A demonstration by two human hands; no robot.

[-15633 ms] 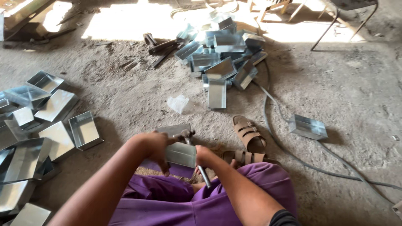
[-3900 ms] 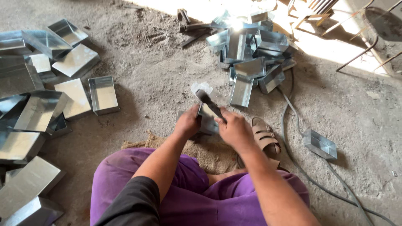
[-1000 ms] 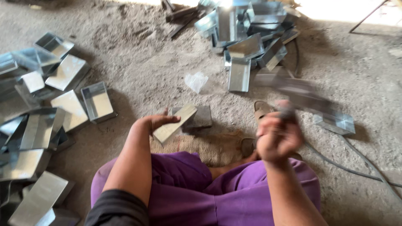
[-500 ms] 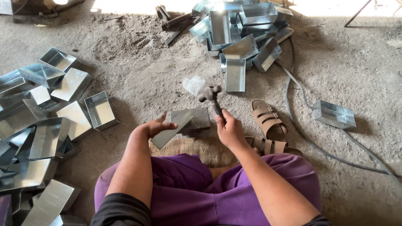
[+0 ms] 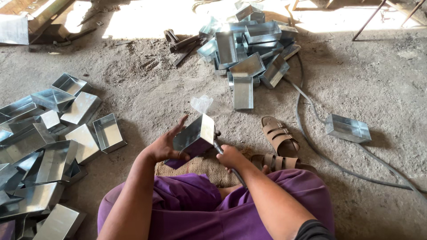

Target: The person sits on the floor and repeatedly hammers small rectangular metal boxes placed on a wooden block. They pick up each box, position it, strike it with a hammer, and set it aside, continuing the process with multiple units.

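There is only one camera. It sits on the person's head and looks down and a little forward at the dirt floor (image 5: 147, 100). The purple lap (image 5: 213, 209) is very close, at the bottom edge. Past the lap, the metal box (image 5: 193, 140) in the hands is in the middle. The pile of boxes (image 5: 249, 44) is far beyond the lap, near the top.
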